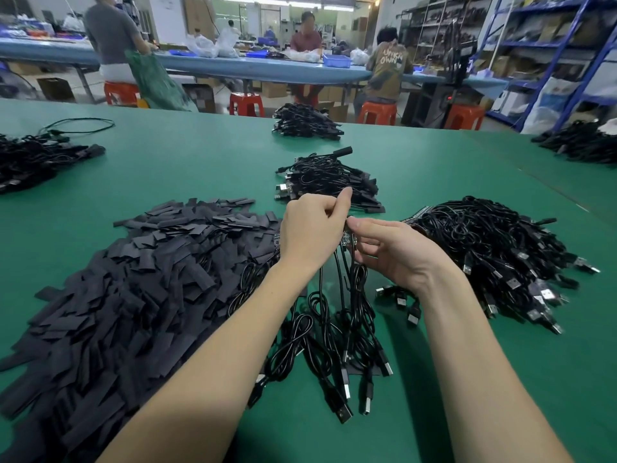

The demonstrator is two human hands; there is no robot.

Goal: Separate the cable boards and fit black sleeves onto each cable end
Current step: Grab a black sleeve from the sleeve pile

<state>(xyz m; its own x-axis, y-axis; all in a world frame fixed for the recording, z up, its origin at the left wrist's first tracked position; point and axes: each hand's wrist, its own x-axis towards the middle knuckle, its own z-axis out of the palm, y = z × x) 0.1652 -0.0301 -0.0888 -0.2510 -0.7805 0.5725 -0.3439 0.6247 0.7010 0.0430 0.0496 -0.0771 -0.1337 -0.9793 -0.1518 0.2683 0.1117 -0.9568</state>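
Above the green table mat (200, 155), the left hand (310, 232) and right hand (397, 252) both pinch a small strip of joined circuit boards (347, 238) — its dangling black USB cables (334, 329) could snag and tear solder joints if snapped carelessly.

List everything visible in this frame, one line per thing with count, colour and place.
flat black sleeve pieces: one large heap, black, table left
loose black USB cables: one heap, black, table right
held bunch of black cables with small boards: one bunch, black, hanging from both hands, plugs on the table
finished cable pile: one, black, just beyond the hands
other cable piles: three, black, far centre, far left, far right
green table mat: one, green
red plastic stools: four, red, behind the table
seated workers: three, at the blue bench
left hand: gripping the bunch's top
right hand: pinching the boards
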